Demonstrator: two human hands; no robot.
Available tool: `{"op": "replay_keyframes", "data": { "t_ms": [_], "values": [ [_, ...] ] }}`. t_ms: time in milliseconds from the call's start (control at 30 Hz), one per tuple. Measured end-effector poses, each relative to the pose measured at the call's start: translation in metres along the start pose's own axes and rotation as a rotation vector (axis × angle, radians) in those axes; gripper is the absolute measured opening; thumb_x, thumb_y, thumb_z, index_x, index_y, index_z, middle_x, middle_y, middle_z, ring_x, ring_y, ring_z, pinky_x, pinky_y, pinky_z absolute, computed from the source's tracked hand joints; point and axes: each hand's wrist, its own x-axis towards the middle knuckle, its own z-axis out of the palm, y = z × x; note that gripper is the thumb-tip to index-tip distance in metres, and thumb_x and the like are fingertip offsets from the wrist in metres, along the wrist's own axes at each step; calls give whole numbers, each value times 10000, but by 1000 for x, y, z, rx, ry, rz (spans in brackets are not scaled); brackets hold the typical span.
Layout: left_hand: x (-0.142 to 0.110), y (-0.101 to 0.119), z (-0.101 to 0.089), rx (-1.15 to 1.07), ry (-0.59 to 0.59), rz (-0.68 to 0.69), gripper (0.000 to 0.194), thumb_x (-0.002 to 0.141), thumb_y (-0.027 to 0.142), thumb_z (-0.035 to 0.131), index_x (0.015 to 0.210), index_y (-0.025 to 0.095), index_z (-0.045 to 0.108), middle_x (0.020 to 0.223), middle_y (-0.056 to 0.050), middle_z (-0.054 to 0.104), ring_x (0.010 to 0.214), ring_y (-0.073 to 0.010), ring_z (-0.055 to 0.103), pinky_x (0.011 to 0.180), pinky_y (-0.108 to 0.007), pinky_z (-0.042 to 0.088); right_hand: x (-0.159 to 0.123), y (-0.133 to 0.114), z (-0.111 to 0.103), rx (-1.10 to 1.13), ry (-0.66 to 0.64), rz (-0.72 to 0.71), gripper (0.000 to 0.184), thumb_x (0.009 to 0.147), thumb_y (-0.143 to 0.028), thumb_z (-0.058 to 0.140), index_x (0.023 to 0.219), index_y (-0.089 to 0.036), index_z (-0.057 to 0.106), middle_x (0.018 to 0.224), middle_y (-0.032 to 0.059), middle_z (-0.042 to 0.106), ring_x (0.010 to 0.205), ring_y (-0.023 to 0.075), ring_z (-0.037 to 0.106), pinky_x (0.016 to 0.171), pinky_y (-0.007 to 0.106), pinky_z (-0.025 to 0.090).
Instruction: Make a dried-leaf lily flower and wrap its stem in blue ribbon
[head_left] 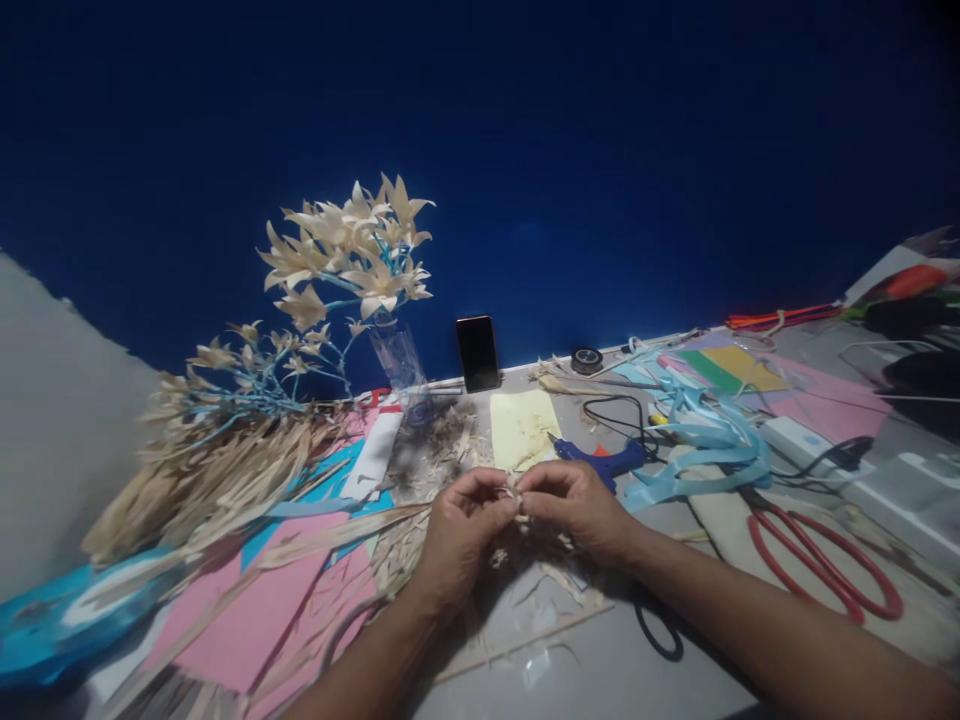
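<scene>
My left hand (457, 535) and my right hand (577, 505) meet over the table's middle. Both pinch a small pale dried-leaf piece (516, 492) between their fingertips. Loose straw-coloured strips (409, 555) lie under and around my hands. A blue glue gun (604, 460) lies just behind my right hand, next to a yellow paper sheet (523, 428). A clear bottle vase (400, 362) with pale leaf flowers (352, 250) on blue stems stands at the back left.
Pink paper sheets (255, 610) and a heap of dried leaves (202, 480) cover the left. A black phone (478, 352) leans on the blue wall. Light blue ribbon (697, 440), red-handled scissors (821, 560), a tape roll (586, 360) and coloured papers (731, 370) lie right.
</scene>
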Motion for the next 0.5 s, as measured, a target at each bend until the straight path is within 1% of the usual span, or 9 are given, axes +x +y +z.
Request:
{"op": "replay_keyframes", "data": {
  "t_ms": [167,300,367,500],
  "values": [
    [-1,1,0,27,7,-6,244,671,259,877,848,175,731,723,7,677,568,-86,560,557,-208,438,-2,-5,-1,-68,-6,-12,232,737,-389,807,780,-171,742,748,22,717,699,165,630,687,287,497],
    [-2,1,0,138,13,31,212,713,288,841,859,174,737,740,-6,682,582,-102,571,568,-226,447,-1,-4,-2,-112,-2,-38,202,764,-366,780,782,-168,740,753,29,725,709,169,638,687,281,493],
    [-4,1,0,251,28,100,164,743,285,808,833,168,736,744,-20,690,620,-121,581,590,-236,453,-1,-3,-2,-145,-3,-63,169,773,-333,765,780,-166,741,751,30,728,709,168,639,686,276,490],
    [-7,2,0,506,70,311,76,795,249,726,779,175,731,721,-27,689,673,-154,595,632,-258,460,-3,-4,-1,-242,4,-103,117,789,-284,723,775,-168,731,730,20,716,683,159,626,659,263,479]
  ]
}}
